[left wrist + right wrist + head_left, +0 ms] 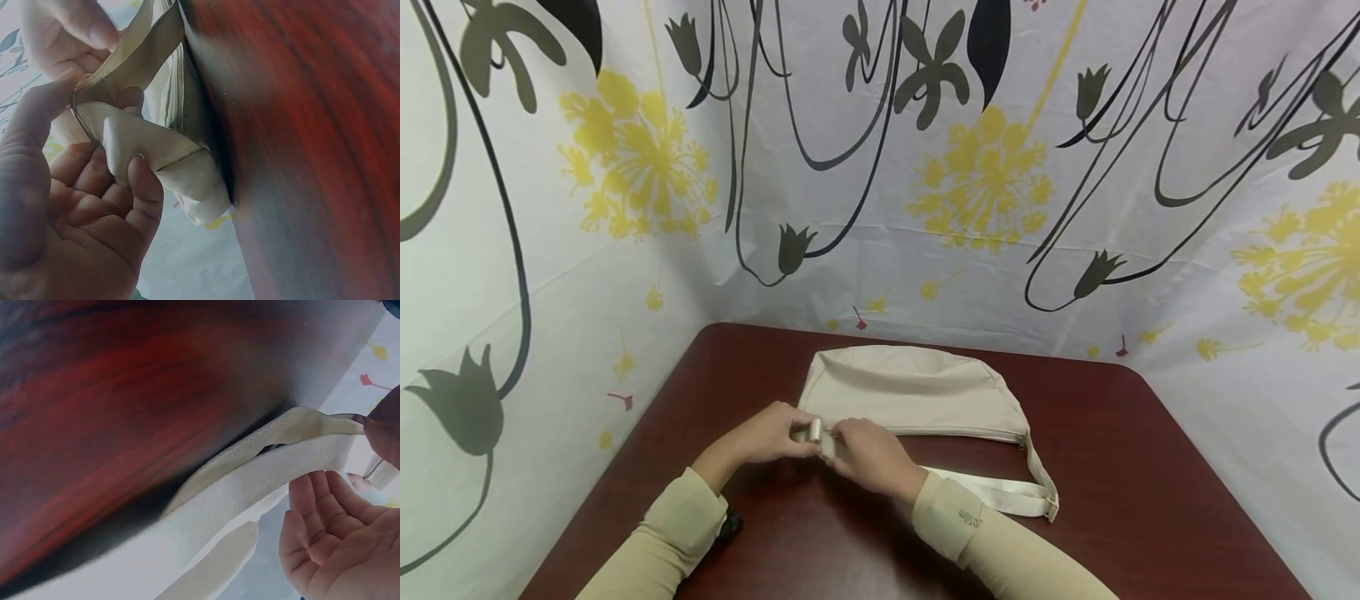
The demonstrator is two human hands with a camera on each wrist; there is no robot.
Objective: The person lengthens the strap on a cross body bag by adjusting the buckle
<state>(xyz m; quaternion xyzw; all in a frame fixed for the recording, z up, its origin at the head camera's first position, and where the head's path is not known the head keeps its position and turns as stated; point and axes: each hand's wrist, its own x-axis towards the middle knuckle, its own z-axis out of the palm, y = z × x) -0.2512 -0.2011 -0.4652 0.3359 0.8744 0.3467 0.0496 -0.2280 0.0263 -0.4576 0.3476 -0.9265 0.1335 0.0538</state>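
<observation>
A cream fabric shoulder bag (pixel 902 383) lies on the table, its zipper edge toward the person. At its left end, my left hand (pixel 775 433) pinches a short fabric tab (pixel 125 140) between thumb and fingers. A thin metal ring (pixel 79 115) joins this tab to the flat strap (pixel 262 472), close to the left thumb. Just to the right, my right hand (pixel 876 458) holds the strap near the ring, its fingers (pixel 322 494) along the strap's edge. The rest of the strap runs behind the right wrist to the bag's right end.
The dark red-brown table (pixel 820 533) carries the bag near its far edge. A strap buckle (pixel 1051 504) lies at the right. Some small black object (pixel 730 523) shows beside the left sleeve. Patterned cloth (pixel 880 200) hangs round the back and sides.
</observation>
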